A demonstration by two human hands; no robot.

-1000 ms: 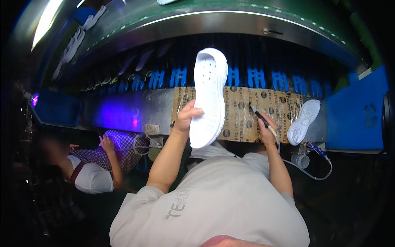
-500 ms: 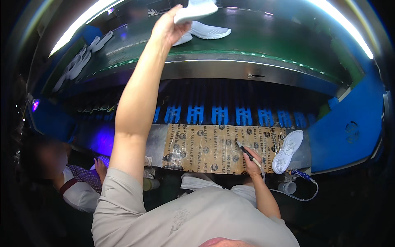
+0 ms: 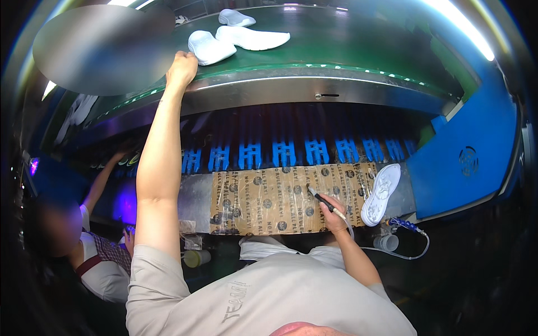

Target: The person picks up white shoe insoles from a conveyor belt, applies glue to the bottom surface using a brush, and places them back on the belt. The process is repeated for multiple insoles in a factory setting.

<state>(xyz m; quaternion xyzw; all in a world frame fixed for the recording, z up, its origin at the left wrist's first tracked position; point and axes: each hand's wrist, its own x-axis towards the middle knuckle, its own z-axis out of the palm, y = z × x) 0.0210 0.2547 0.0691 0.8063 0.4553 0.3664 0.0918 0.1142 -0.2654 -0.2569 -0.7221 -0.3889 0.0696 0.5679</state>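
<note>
My left hand (image 3: 182, 68) reaches far out to the green belt, fingers closed on the near-left end of a white shoe (image 3: 212, 50). Touching that shoe is a second, longer white shoe (image 3: 259, 39), and a third white shoe (image 3: 236, 18) lies behind them. Low over the brown printed sheet (image 3: 263, 204), my right hand (image 3: 334, 214) grips a brush (image 3: 320, 197) with a dark handle, its tip pointing up and left. A thin clear tube trails from its back end. Beside it on the right lies a white shoe sole (image 3: 382, 196) with a patterned middle.
A row of blue forked brackets (image 3: 284, 152) runs under the belt's metal edge (image 3: 269, 89). On the right stands a blue panel (image 3: 465, 162); a small clear cup (image 3: 386, 242) hangs below the bench. At left, a co-worker's arm (image 3: 101, 179) reaches toward the brackets.
The shoe my left hand held aloft now lies farther back on the belt; that hand has come down and left to the nearest shoe. The brush stays in my right hand. The view has shifted.
</note>
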